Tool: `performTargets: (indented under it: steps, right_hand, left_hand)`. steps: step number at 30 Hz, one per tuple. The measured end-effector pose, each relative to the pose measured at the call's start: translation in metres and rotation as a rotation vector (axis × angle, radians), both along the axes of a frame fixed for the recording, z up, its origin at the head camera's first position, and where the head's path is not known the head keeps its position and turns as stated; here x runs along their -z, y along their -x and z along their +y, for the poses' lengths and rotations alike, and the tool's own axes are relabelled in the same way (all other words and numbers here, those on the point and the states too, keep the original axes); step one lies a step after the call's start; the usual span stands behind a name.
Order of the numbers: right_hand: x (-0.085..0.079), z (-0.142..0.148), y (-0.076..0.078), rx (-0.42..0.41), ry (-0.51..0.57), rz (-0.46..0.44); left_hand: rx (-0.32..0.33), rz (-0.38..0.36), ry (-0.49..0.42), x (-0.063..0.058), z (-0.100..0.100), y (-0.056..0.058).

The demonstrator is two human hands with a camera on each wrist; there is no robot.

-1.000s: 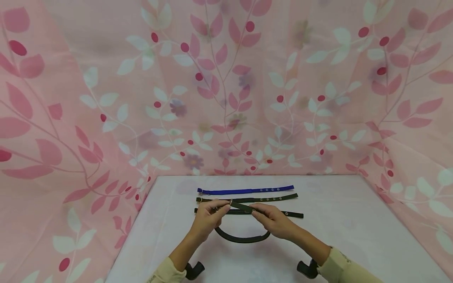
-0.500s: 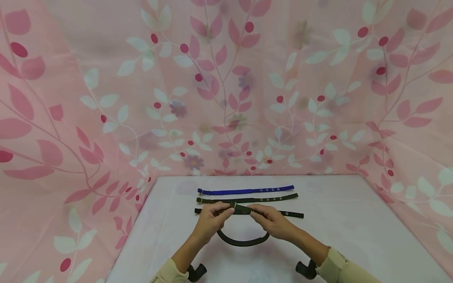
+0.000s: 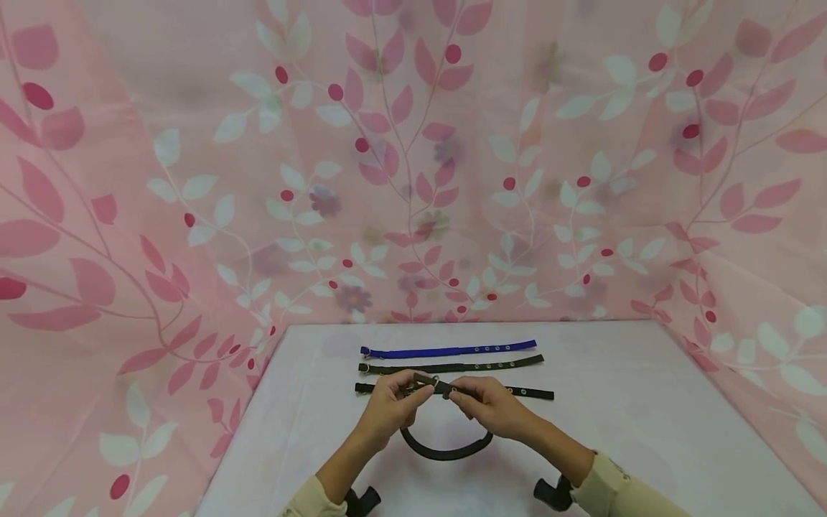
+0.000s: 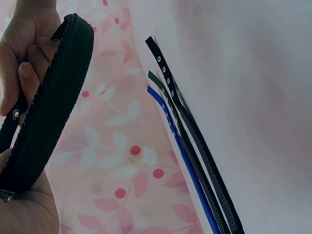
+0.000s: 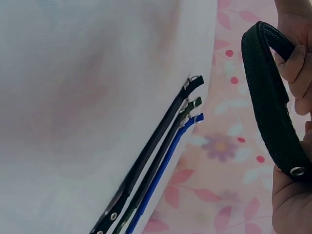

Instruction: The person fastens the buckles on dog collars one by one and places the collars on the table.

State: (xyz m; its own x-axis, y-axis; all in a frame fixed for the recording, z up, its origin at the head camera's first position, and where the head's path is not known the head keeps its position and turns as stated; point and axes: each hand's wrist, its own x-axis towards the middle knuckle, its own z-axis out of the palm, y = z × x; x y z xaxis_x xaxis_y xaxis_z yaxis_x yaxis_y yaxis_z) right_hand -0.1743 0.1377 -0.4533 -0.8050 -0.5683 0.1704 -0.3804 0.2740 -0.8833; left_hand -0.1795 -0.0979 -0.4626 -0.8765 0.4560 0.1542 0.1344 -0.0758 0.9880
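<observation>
Both hands hold a dark green pet collar above the table, bent into a hanging loop. My left hand pinches it near the metal buckle, where a short strap end shows by the fingertips. On the other side, my right hand pinches the strap close to the buckle. The woven band curves down between the hands in the left wrist view. One metal eyelet shows on it in the right wrist view. Fingers partly hide the buckle.
On the white table lie three flat collars side by side: a blue collar at the back, a green collar, and a black collar partly behind the hands. Pink leaf-patterned cloth surrounds the table.
The hands have drawn closer together, and the strap stretch between them has shortened. A strap end now shows left of the buckle. The hanging loop sits slightly lower.
</observation>
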Motion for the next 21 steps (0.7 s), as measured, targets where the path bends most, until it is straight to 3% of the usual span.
performTargets:
  steps: [6,13,17,21]
  right_hand:
    - [-0.001,-0.006,-0.002,-0.001,-0.016,0.005]
    - [-0.007,-0.018,-0.006,0.048,-0.019,0.003]
    - [-0.005,-0.019,-0.008,0.082,-0.014,0.003]
    - [-0.002,-0.013,-0.011,0.155,-0.02,0.097]
  left_hand:
    - [-0.014,0.02,0.007,0.001,0.003,-0.002]
    - [-0.147,0.035,0.004,0.001,0.006,-0.006]
    - [-0.133,0.051,-0.029,0.002,0.003,-0.007]
    - [-0.116,0.06,-0.078,0.001,0.0,-0.007]
